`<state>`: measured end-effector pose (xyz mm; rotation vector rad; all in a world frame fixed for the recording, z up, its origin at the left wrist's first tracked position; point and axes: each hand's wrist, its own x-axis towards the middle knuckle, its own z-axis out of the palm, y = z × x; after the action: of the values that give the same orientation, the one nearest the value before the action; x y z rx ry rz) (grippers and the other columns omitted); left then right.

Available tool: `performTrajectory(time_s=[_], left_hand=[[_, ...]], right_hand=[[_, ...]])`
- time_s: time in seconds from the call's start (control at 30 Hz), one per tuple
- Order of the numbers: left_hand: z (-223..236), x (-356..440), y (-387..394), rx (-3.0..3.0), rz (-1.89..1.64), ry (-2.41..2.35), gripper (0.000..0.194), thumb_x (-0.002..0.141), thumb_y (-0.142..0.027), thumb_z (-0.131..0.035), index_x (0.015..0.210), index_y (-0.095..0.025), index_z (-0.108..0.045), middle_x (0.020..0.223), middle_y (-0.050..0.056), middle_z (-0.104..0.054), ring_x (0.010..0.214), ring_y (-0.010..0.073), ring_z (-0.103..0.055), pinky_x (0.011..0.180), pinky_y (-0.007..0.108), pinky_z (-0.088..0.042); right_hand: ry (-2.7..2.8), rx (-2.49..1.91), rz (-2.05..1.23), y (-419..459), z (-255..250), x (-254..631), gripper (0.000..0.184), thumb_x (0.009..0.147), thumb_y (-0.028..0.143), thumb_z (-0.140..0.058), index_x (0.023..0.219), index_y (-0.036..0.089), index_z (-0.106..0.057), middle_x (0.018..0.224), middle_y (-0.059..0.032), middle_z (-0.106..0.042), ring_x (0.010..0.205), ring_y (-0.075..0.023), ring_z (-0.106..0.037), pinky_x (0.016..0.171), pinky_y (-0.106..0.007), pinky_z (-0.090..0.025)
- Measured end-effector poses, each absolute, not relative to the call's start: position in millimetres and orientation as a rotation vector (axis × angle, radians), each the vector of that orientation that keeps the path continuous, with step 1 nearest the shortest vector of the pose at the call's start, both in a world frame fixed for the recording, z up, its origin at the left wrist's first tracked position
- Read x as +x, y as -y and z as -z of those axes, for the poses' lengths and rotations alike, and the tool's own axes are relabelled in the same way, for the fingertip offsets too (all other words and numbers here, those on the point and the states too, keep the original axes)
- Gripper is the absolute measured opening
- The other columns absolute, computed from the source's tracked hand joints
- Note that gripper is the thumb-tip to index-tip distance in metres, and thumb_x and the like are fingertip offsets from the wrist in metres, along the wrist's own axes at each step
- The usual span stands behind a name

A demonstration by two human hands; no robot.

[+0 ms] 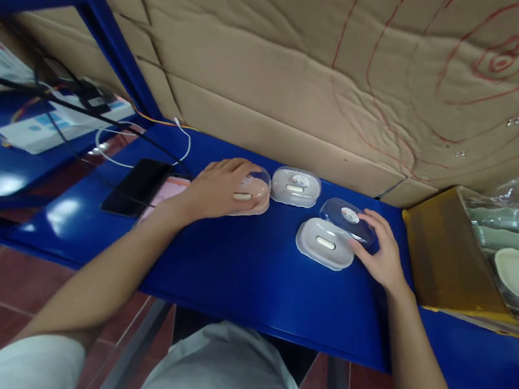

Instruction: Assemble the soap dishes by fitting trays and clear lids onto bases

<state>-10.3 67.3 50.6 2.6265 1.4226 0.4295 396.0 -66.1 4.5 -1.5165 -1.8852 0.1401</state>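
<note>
My left hand point(227, 188) is closed over a pink oval dish point(261, 202) under a clear domed lid, covering its left part. My right hand point(382, 250) grips a clear domed lid point(334, 213) by its right end, thumb below and fingers above. That lid has a round sticker and is tilted above a pale grey oval dish point(313, 245), which has a cream oblong piece in its middle. Behind them sits another pale dish point(295, 187) with its clear lid on.
A phone point(138, 187) and a pink item point(171, 190) lie left of my left hand, among cables point(187, 145). At the right stands an open carton point(446, 248) with wrapped green and cream pieces. Cardboard point(276, 80) backs the blue table point(246, 283).
</note>
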Motion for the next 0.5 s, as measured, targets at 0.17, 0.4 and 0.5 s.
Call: performTrajectory(time_s=[0.17, 0.4, 0.5], left_hand=[[-38.6, -7.0, -63.6, 2.678, -0.38, -1.389, 0.06, 0.1, -0.057, -0.065, 0.151, -0.026, -0.059, 0.158, 0.012, -0.06, 0.142, 0.039, -0.059, 0.12, 0.053, -0.044], [-46.0, -4.3, -77.4, 2.604, -0.422, -1.448, 0.061, 0.1, -0.059, -0.063, 0.151, -0.026, -0.057, 0.16, 0.013, -0.059, 0.143, 0.0373, -0.058, 0.12, 0.05, -0.042], [-53.9, 0.0, -99.3, 2.529, -0.363, -1.558, 0.063, 0.098, -0.055, -0.064, 0.153, -0.026, -0.054, 0.16, 0.014, -0.058, 0.149, 0.0378, -0.053, 0.125, 0.056, -0.035]], right_hand=[[1.987, -1.489, -0.19, 72.3, -4.2, 379.1, 0.056, 0.095, 0.053, -0.079, 0.145, 0.031, -0.063, 0.157, -0.0143, -0.061, 0.148, -0.0345, -0.059, 0.123, -0.063, -0.047], [1.947, -1.488, -0.209, 64.8, 4.0, 384.4, 0.055, 0.097, 0.055, -0.077, 0.144, 0.031, -0.063, 0.158, -0.0146, -0.06, 0.15, -0.0337, -0.057, 0.125, -0.062, -0.045], [1.891, -1.534, -0.197, 49.7, 10.8, 402.2, 0.054, 0.097, 0.057, -0.075, 0.142, 0.029, -0.063, 0.159, -0.0154, -0.059, 0.151, -0.033, -0.056, 0.127, -0.062, -0.042]])
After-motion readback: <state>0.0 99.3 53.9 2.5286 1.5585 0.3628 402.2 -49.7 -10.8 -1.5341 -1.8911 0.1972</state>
